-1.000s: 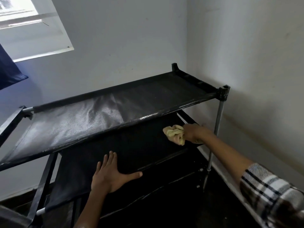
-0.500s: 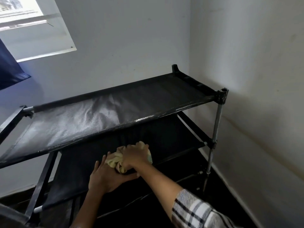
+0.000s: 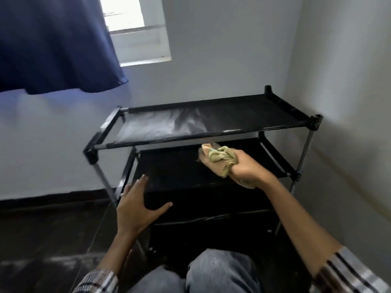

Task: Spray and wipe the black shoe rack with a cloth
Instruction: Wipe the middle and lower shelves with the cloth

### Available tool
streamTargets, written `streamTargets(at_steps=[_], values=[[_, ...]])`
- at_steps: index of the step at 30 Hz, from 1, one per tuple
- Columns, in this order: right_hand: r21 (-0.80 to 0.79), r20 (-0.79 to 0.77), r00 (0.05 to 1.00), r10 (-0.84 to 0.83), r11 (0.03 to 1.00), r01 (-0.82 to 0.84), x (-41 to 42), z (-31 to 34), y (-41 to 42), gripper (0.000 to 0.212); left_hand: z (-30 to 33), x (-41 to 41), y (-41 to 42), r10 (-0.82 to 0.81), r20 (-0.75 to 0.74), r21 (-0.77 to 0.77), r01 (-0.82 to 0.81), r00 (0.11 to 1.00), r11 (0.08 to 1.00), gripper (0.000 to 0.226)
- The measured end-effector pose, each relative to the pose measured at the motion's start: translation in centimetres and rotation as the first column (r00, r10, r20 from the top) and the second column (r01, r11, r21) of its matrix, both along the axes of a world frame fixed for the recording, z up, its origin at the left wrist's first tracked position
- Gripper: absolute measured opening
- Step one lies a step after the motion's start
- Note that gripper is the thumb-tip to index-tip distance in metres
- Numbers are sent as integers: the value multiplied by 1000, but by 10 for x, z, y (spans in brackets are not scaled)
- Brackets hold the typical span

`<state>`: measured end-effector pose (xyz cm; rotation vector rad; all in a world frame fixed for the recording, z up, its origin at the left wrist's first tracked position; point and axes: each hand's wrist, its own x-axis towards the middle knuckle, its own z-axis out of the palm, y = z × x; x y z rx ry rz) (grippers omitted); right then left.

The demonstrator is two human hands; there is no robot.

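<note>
Two hands work at the black shoe rack (image 3: 207,121), which stands in the room corner with its long axis running left to right. The right hand (image 3: 245,168) is nearer to the middle shelf (image 3: 175,166); its fingers (image 3: 240,160) are curled tightly around a crumpled yellowish cloth (image 3: 220,160) just under the front edge of the top shelf (image 3: 243,115), and the unwiped part lies to its left. The left hand (image 3: 135,208) is spread flat, holding nothing, at the front left of the middle shelf. The rack's dark fabric shows pale streaks on top.
</note>
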<state>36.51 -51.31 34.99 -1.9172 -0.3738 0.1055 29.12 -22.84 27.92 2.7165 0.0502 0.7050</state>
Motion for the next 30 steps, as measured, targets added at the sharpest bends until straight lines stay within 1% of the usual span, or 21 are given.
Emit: streamTargets(at_steps=[1, 3, 4, 6, 7, 9, 11, 13, 15, 16, 17, 18, 19, 20, 21, 22, 23, 25, 26, 28, 30], values=[[29, -19, 999, 43, 999, -42, -13, 0, 0, 32, -6, -14, 9, 39, -23, -15, -40, 999, 999, 101], [-17, -84, 987, 133, 991, -135, -39, -3, -1, 34, -22, -37, 24, 99, -97, -35, -103, 990, 994, 102], [-50, -121, 978, 172, 983, -179, -50, -7, -2, 33, -31, -46, 30, 118, -141, -46, -126, 983, 991, 104], [-181, -194, 957, 214, 951, -249, -68, -18, -1, 29, -48, -59, 40, 114, -236, -73, -135, 965, 988, 109], [-250, -237, 948, 214, 929, -272, -75, -26, 2, 28, -57, -63, 44, 90, -297, -89, -122, 951, 989, 109], [-332, -295, 941, 166, 906, -264, -85, -48, 14, 23, -72, -67, 50, 16, -400, -126, -72, 916, 989, 108], [-387, -332, 937, 105, 891, -237, -89, -75, 30, 26, -83, -67, 53, -64, -454, -167, -15, 889, 986, 105], [-395, -386, 918, 90, 883, -252, -87, -102, 44, 27, -94, -59, 55, -132, -466, -196, 44, 875, 980, 101], [-336, -416, 902, 117, 901, -273, -84, -128, 59, 24, -105, -50, 58, -153, -485, -208, 56, 861, 977, 101], [-309, -414, 903, 115, 915, -258, -80, -140, 66, 27, -110, -44, 60, -151, -496, -204, 55, 855, 977, 102], [-332, -389, 917, 88, 915, -228, -76, -153, 73, 32, -117, -37, 61, -153, -500, -201, 58, 852, 978, 100], [-429, -322, 945, 47, 883, -190, -69, -166, 79, 35, -123, -29, 63, -160, -497, -202, 65, 853, 977, 97], [-573, -209, 978, 11, 809, -132, -62, -177, 86, 36, -130, -21, 65, -169, -489, -206, 75, 856, 976, 94], [-691, -63, 998, 12, 721, -52, -55, -186, 93, 38, -137, -12, 65, -175, -481, -208, 82, 859, 975, 90], [-743, 71, 996, 50, 669, 20, -49, -193, 99, 45, -143, -3, 65, -174, -474, -211, 81, 863, 974, 86], [-751, 161, 983, 92, 657, 62, -43, -199, 107, 53, -147, 6, 64, -169, -470, -214, 74, 866, 974, 82], [-742, 217, 969, 116, 665, 86, -37, -203, 115, 61, -152, 17, 63, -166, -469, -221, 67, 867, 973, 78], [-732, 242, 960, 142, 676, 85, -23, -214, 132, 68, -162, 37, 59, -174, -478, -250, 57, 861, 967, 72], [-732, 220, 965, 144, 678, 66, -17, -219, 143, 66, -166, 44, 57, -177, -484, -270, 46, 857, 962, 70], [-739, 128, 981, 146, 674, -4, -6, -227, 164, 60, -175, 56, 56, -171, -500, -291, 21, 849, 956, 66], [-777, 94, 984, 154, 629, -24, 3, -232, 180, 61, -182, 64, 57, -146, -513, -276, -1, 846, 961, 65]])
